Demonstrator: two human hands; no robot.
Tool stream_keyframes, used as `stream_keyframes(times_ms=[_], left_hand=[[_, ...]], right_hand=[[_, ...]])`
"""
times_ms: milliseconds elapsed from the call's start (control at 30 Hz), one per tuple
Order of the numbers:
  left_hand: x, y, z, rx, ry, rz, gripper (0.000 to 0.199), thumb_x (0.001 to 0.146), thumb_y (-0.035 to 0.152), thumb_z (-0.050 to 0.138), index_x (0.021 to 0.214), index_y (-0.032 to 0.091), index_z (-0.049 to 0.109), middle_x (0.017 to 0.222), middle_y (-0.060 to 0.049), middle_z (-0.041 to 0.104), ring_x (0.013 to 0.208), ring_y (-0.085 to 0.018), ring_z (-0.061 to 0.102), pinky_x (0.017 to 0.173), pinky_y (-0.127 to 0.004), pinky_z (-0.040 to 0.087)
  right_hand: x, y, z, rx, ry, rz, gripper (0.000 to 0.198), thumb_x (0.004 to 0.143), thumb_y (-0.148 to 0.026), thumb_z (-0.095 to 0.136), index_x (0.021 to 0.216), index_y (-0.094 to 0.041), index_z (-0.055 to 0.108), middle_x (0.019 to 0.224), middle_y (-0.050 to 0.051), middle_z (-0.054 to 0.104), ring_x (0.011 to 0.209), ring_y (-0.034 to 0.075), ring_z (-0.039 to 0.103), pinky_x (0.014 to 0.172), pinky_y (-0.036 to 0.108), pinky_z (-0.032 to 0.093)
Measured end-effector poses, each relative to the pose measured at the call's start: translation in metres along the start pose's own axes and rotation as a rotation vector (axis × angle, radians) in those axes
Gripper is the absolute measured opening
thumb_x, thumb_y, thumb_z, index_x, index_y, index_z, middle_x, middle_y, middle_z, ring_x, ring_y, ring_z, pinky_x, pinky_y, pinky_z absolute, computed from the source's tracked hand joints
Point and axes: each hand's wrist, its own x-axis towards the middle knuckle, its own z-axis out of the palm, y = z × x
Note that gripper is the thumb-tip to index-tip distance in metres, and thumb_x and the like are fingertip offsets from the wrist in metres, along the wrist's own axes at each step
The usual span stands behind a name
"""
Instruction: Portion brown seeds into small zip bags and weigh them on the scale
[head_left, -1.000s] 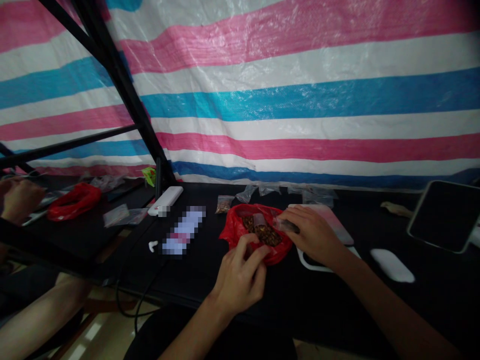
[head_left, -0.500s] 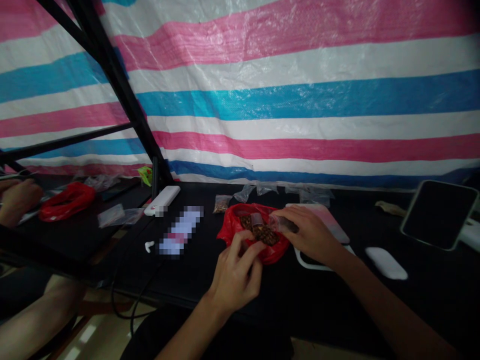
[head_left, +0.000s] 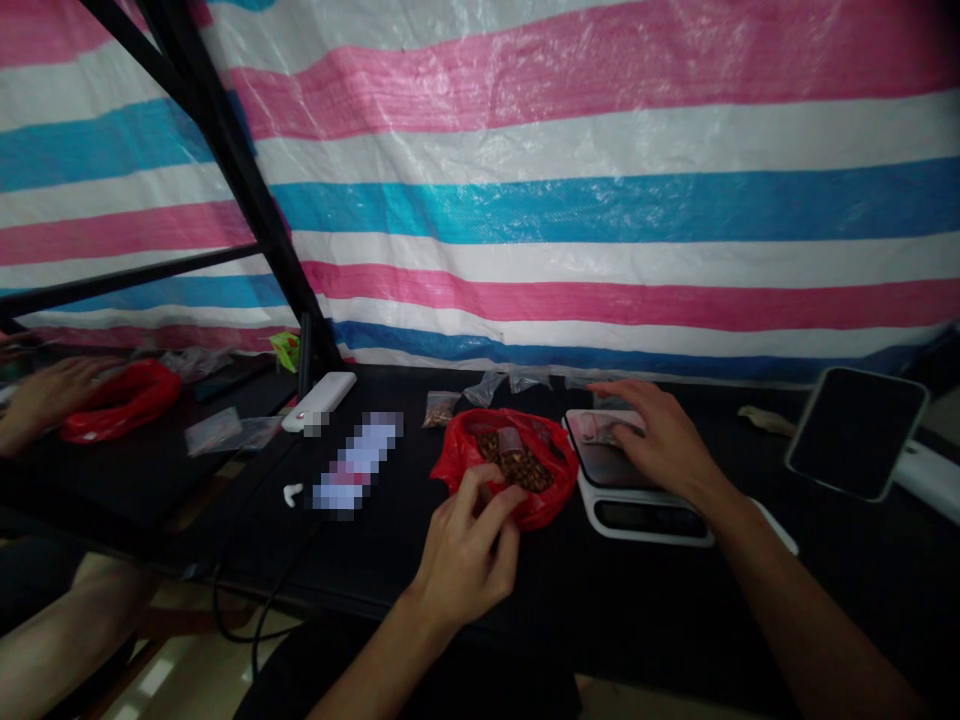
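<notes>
A red plastic bag (head_left: pixel 559 500) lies with its mouth spread wide. Inside are small brown granules (head_left: pixel 525 468) and a small clear piece of plastic (head_left: pixel 510 440). My left hand (head_left: pixel 472 545) has its bent fingers closed on the bag's near rim. To the right is a white kitchen scale (head_left: pixel 592 515) with a dark display at its front. Over the scale's plate, my right hand (head_left: pixel 656 435) has its fingers apart. A small clear container or packet (head_left: pixel 600 428) rests on the plate by my thumb, its exact kind unclear.
Behind the red bag lie a packet of granules (head_left: pixel 440 408) and clear bags (head_left: pixel 484 387). A phone (head_left: pixel 360 465), an earbud (head_left: pixel 292 494) and a power bank (head_left: pixel 324 400) are on the left. Another phone (head_left: pixel 856 432) leans at right. A co-worker's hand (head_left: pixel 64 390) is far left.
My right hand has moved right from the red bag to the scale, and the clear item it held is now on the plate. My left hand has stayed at the bag's rim.
</notes>
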Motion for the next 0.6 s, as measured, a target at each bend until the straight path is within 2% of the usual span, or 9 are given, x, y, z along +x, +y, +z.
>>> stream_keyframes(times_ms=[100,167,233,300,400,533,600], left_hand=[[0.003,0.0,-0.001,0.066,-0.067,0.002,0.034,0.093,0.012,0.056,0.124,0.022,0.062,0.129,-0.012,0.062,0.111,-0.024,0.064,0.092,-0.04,0.059],[0.005,0.0,-0.002,0.123,-0.164,-0.005,0.035,0.093,0.017,0.058,0.128,0.023,0.062,0.136,-0.01,0.063,0.13,-0.031,0.055,0.109,-0.052,0.051],[0.007,0.0,-0.001,0.142,-0.255,-0.024,0.033,0.095,0.021,0.059,0.128,0.024,0.063,0.133,-0.007,0.067,0.134,-0.032,0.053,0.115,-0.058,0.043],[0.009,0.0,0.0,0.136,-0.303,-0.05,0.029,0.096,0.023,0.059,0.124,0.025,0.065,0.124,-0.006,0.07,0.129,-0.031,0.056,0.114,-0.059,0.042],[0.009,0.0,0.002,0.141,-0.312,-0.071,0.025,0.097,0.024,0.058,0.12,0.024,0.067,0.118,-0.007,0.071,0.123,-0.03,0.058,0.108,-0.057,0.044],[0.008,0.001,0.003,0.132,-0.269,-0.041,0.023,0.098,0.023,0.057,0.118,0.023,0.068,0.118,-0.009,0.069,0.114,-0.027,0.062,0.1,-0.051,0.049],[0.007,0.001,-0.001,0.107,-0.204,-0.032,0.021,0.097,0.02,0.057,0.115,0.022,0.068,0.117,-0.009,0.068,0.107,-0.024,0.064,0.094,-0.045,0.051]], right_hand=[[0.0,-0.016,0.002,-0.018,-0.028,-0.095,0.047,0.076,-0.01,0.056,0.117,-0.028,0.072,0.123,0.005,0.074,0.121,0.031,0.063,0.107,0.053,0.043],[-0.002,-0.027,0.006,-0.061,-0.091,-0.167,0.041,0.076,-0.009,0.057,0.108,-0.029,0.074,0.117,0.003,0.077,0.123,0.032,0.061,0.109,0.057,0.038],[-0.004,-0.036,0.011,-0.099,-0.14,-0.209,0.041,0.076,-0.008,0.058,0.104,-0.032,0.075,0.112,0.001,0.079,0.13,0.034,0.057,0.112,0.061,0.03],[-0.007,-0.043,0.015,-0.097,-0.179,-0.224,0.044,0.074,-0.006,0.058,0.104,-0.033,0.076,0.11,-0.001,0.08,0.136,0.034,0.053,0.113,0.063,0.025],[-0.01,-0.053,0.017,-0.025,-0.237,-0.24,0.048,0.071,-0.004,0.057,0.105,-0.033,0.075,0.109,0.0,0.08,0.14,0.034,0.051,0.114,0.064,0.023],[-0.014,-0.074,0.015,0.108,-0.328,-0.31,0.062,0.067,-0.001,0.052,0.116,-0.034,0.072,0.119,0.0,0.078,0.144,0.031,0.046,0.117,0.064,0.018],[-0.016,-0.085,0.014,0.171,-0.35,-0.336,0.065,0.067,-0.001,0.052,0.121,-0.033,0.07,0.122,0.001,0.077,0.144,0.03,0.046,0.119,0.062,0.017]])
